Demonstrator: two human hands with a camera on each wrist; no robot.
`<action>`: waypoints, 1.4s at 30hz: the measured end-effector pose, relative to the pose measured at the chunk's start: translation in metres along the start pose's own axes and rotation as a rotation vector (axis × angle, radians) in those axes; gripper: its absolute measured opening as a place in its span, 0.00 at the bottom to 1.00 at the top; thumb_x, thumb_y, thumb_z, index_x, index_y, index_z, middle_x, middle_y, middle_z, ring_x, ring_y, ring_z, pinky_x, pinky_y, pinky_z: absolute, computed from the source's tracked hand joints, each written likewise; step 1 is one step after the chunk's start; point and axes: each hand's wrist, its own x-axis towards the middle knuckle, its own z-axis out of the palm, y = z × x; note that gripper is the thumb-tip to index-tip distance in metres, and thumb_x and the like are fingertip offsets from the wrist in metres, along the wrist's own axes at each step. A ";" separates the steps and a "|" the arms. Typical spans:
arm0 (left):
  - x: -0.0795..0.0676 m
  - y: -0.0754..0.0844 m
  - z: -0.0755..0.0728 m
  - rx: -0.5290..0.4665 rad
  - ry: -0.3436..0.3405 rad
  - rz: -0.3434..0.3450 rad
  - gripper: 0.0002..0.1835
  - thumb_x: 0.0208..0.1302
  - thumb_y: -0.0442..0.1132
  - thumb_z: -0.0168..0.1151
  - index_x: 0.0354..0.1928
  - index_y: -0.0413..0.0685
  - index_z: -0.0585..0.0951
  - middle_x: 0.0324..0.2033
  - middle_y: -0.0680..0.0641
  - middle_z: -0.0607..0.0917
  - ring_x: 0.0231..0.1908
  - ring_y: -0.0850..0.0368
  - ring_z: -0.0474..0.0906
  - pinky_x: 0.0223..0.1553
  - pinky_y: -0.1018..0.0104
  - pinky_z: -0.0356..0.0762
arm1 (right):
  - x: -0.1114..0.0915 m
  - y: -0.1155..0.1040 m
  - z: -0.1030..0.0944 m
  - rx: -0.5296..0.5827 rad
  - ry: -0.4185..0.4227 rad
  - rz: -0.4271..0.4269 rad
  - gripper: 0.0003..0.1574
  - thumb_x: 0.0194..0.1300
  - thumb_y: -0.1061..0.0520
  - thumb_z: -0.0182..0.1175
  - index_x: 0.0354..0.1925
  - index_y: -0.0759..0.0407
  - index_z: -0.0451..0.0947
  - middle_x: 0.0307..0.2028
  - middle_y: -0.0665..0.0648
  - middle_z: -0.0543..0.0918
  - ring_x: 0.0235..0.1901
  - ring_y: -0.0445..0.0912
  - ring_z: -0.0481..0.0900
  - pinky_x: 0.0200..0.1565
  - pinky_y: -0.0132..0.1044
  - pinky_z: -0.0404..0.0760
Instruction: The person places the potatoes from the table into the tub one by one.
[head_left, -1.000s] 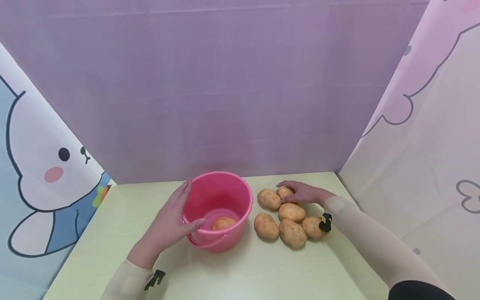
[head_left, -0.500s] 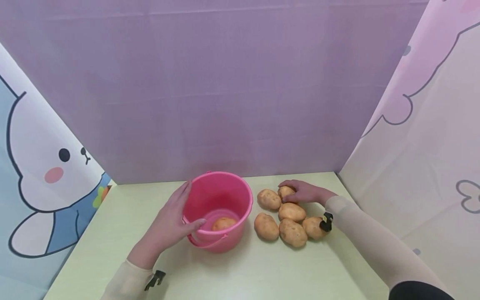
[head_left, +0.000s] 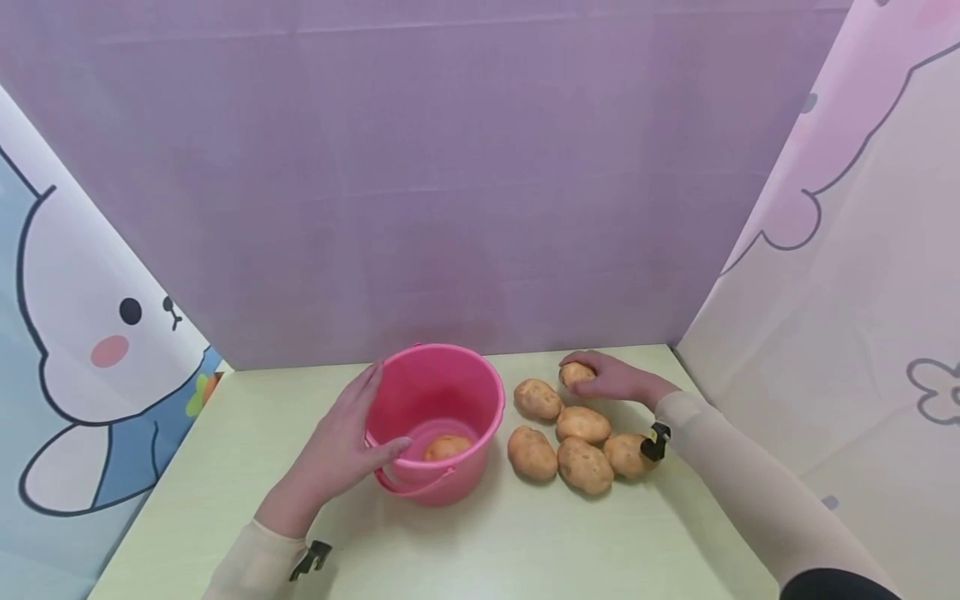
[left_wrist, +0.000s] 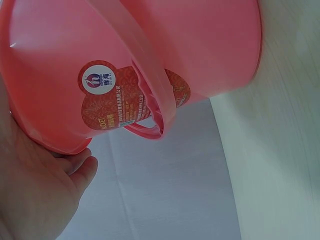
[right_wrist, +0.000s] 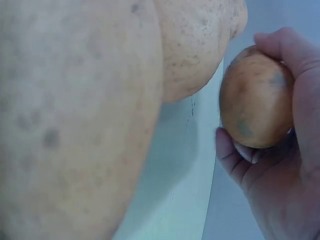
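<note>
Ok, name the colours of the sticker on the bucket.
The sticker is mostly red, with a white disc; clearest in the left wrist view.

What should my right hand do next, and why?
Probably carry the held potato over the bucket: your right hand has it gripped beyond the other potatoes, your left hand is at the bucket's rim, and another potato lies inside.

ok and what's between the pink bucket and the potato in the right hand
The head view shows one loose potato lying between the pink bucket and the held potato in the right hand.
</note>
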 end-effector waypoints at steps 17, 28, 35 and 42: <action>0.002 -0.002 0.001 -0.010 -0.010 -0.006 0.66 0.65 0.72 0.73 0.90 0.46 0.51 0.87 0.41 0.57 0.83 0.33 0.57 0.62 0.28 0.82 | -0.002 -0.026 -0.005 0.094 0.102 -0.053 0.33 0.73 0.53 0.71 0.73 0.57 0.78 0.61 0.59 0.84 0.54 0.51 0.82 0.59 0.51 0.81; 0.002 -0.002 0.001 -0.025 -0.016 -0.021 0.67 0.64 0.71 0.75 0.90 0.46 0.51 0.87 0.41 0.57 0.83 0.33 0.57 0.62 0.29 0.83 | -0.001 -0.049 -0.014 0.148 0.120 -0.078 0.33 0.72 0.57 0.69 0.73 0.52 0.79 0.60 0.60 0.84 0.48 0.53 0.83 0.50 0.47 0.84; 0.001 -0.002 0.002 -0.032 -0.018 -0.032 0.67 0.64 0.72 0.75 0.91 0.47 0.51 0.87 0.41 0.57 0.82 0.33 0.58 0.60 0.30 0.84 | 0.000 -0.065 -0.017 0.115 0.141 -0.095 0.35 0.71 0.58 0.70 0.74 0.57 0.78 0.61 0.61 0.83 0.50 0.53 0.81 0.51 0.47 0.83; 0.001 -0.004 0.003 -0.035 -0.015 -0.031 0.66 0.64 0.72 0.74 0.91 0.48 0.51 0.87 0.42 0.57 0.82 0.33 0.58 0.60 0.30 0.84 | 0.000 -0.087 -0.022 0.064 0.145 -0.142 0.34 0.72 0.57 0.72 0.74 0.55 0.79 0.62 0.60 0.82 0.53 0.53 0.80 0.54 0.48 0.81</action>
